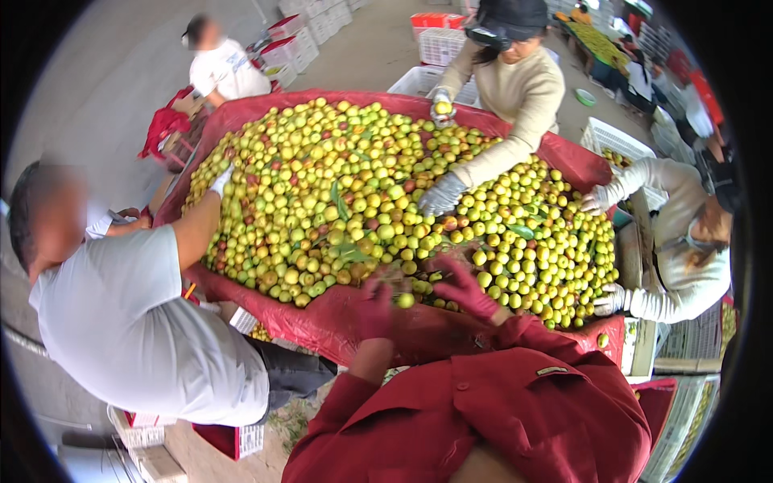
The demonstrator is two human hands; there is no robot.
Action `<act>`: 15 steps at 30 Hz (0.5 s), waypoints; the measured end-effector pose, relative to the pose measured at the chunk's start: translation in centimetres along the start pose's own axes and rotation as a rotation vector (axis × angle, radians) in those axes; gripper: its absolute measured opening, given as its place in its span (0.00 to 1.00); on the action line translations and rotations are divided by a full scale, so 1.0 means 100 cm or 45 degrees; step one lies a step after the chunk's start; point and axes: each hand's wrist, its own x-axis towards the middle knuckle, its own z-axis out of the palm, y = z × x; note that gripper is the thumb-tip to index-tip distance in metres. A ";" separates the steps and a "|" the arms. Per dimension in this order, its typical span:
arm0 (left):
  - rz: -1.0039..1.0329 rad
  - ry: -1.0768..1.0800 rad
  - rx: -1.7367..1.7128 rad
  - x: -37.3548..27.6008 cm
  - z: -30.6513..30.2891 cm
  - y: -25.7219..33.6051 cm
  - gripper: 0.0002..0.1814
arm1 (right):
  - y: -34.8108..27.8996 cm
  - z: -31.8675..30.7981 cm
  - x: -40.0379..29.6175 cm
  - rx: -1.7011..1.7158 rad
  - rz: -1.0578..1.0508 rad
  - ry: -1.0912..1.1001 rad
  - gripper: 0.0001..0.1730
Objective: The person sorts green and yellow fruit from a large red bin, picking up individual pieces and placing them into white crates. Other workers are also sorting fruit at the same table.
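A heap of yellow-green fruit, apparently jujubes (pixel 314 199), some of them reddish, covers a large table lined with red plastic sheeting (pixel 386 326). My left hand (pixel 374 305), in a dark red glove, is blurred above the near edge of the heap. One fruit (pixel 406 300) shows beside its fingers; whether the hand holds it I cannot tell. My right hand (pixel 468 288), gloved alike, has its fingers spread over the fruit, with nothing seen in it. Between the hands lies a dark, thinly covered patch of sheet. Green leaves (pixel 339 200) are mixed into the heap.
Across the table a person (pixel 513 90) in grey gloves reaches into the fruit. Another (pixel 688 241) works at the right end, and one in a grey shirt (pixel 145 314) reaches in from the left. White plastic crates (pixel 616 142) stand around the table.
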 end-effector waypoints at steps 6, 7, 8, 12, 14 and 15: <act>-0.176 -0.150 -0.576 -0.009 0.044 0.049 0.15 | -0.003 0.024 0.007 0.566 0.321 -0.215 0.27; -0.044 -0.117 -0.228 -0.013 0.028 0.059 0.14 | 0.014 0.016 0.009 0.548 0.317 -0.199 0.24; -0.039 -0.113 -0.042 -0.018 0.001 0.074 0.13 | 0.021 0.006 0.014 0.141 0.598 -0.057 0.16; -0.538 -0.369 0.601 -0.057 -0.146 0.131 0.13 | 0.032 -0.028 0.060 -0.838 -0.305 0.024 0.20; -0.651 -0.573 0.999 -0.081 -0.197 0.166 0.16 | 0.053 -0.044 0.094 -1.025 -0.457 0.334 0.17; -0.588 -0.659 1.299 -0.091 -0.222 0.170 0.17 | 0.062 -0.056 0.115 -1.107 -0.350 0.275 0.19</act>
